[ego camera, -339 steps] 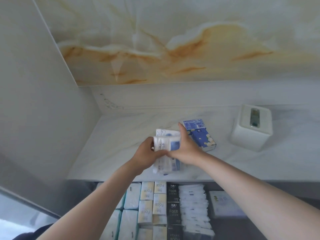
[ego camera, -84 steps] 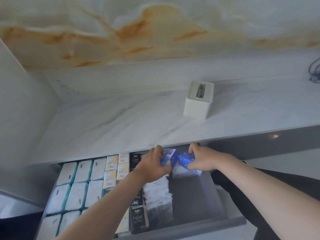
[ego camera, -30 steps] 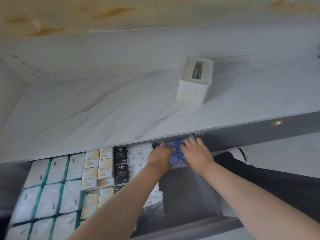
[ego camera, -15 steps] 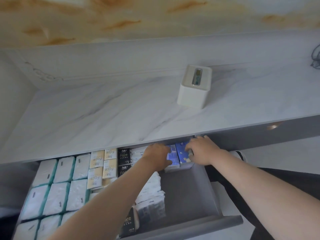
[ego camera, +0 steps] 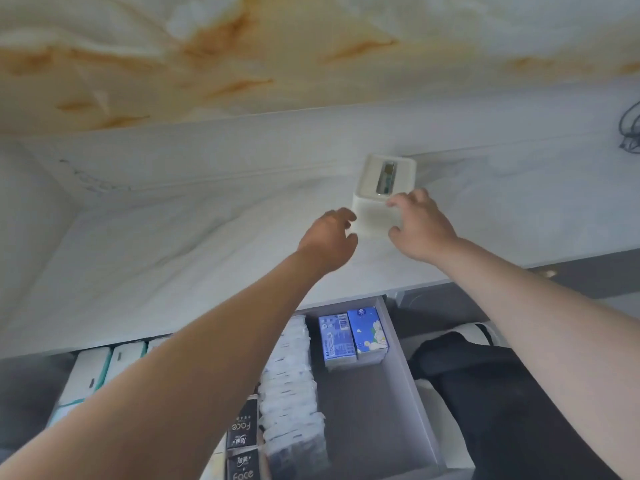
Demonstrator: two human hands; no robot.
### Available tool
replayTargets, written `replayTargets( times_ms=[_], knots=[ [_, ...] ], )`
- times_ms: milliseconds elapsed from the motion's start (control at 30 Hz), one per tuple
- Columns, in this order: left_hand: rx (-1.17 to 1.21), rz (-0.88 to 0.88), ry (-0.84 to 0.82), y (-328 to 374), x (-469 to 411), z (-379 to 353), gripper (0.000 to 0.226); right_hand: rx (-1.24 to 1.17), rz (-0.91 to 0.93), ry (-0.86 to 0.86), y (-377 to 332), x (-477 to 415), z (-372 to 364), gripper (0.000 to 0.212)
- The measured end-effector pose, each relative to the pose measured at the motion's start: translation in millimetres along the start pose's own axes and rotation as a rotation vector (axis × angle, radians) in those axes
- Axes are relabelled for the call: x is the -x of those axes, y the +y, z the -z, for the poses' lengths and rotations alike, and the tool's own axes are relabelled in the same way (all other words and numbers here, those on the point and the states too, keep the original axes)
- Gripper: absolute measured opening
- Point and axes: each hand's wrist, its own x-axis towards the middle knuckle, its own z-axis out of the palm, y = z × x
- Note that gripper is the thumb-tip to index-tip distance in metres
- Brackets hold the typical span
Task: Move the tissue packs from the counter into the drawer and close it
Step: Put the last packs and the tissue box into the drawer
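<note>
Tissue packs (ego camera: 353,336) well below right hand (ego camera: 420,227).

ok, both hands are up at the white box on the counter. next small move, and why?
Probably close both hands on the white box and lift it. The left hand and right hand flank its front corners, fingers spread, no firm grip visible. The blue packs already stand in the open drawer, with bare floor in front of them.
</note>
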Motion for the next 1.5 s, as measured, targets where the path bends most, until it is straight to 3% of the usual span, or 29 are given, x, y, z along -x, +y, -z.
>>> replayTargets(
  times_ms=[133, 267, 400, 600, 700, 833, 933, 1033, 1133, 1267, 1500],
  knots=[
    [-0.07, -0.006, 0.038, -1.4, -31.9, -2.4, 0.052, -0.072, -0.13, -0.143, 1.8, -22.7, -10.3, 0.081],
    [-0.071, 0.047, -0.028, -3.6, -50.5, -2.1, 0.064, -0.197, -0.18, -0.162, -11.5, -28.4, -24.0, 0.083],
    [0.054, 0.098, -0.053, -13.6, -57.0, -0.3, 0.064, -0.118, -0.041, -0.082, -33.2, -21.6, -26.6, 0.071],
    [0.217, 0.284, 0.216, -29.9, -36.4, 13.4, 0.042, -0.136, 0.165, -0.065, -41.4, -5.5, -27.7, 0.056],
    [0.376, 0.387, 0.221, -50.0, -23.6, 24.2, 0.043, -0.307, 0.251, -0.065, -38.5, -1.3, -23.5, 0.055],
    [0.602, 0.449, 0.112, -67.6, -4.4, 33.6, 0.067, -0.675, -0.034, -0.034, -46.4, -4.0, -21.5, 0.046],
    [0.737, 0.446, 0.004, -64.6, 8.6, 38.1, 0.074, -0.742, -0.214, -0.202, -56.6, -0.1, -29.4, 0.044],
    [0.666, 0.414, -0.015, -61.4, 23.1, 40.8, 0.074, -0.904, -0.339, -0.344, -69.5, 10.1, -42.4, 0.044],
    [0.473, 0.39, 0.003, -66.1, 43.9, 46.6, 0.074, -0.868, -0.396, -0.341, -76.6, 23.1, -49.9, 0.048],
    [0.265, 0.39, 0.059, -70.1, 69.1, 42.7, 0.056, -0.875, -0.432, -0.426, -87.1, 48.2, -59.3, 0.052],
    [0.226, 0.367, 0.1, -66.3, 102.7, 40.7, 0.065, -1.1, -0.574, -0.377, -109.7, 74.3, -70.2, 0.059]
  ],
)
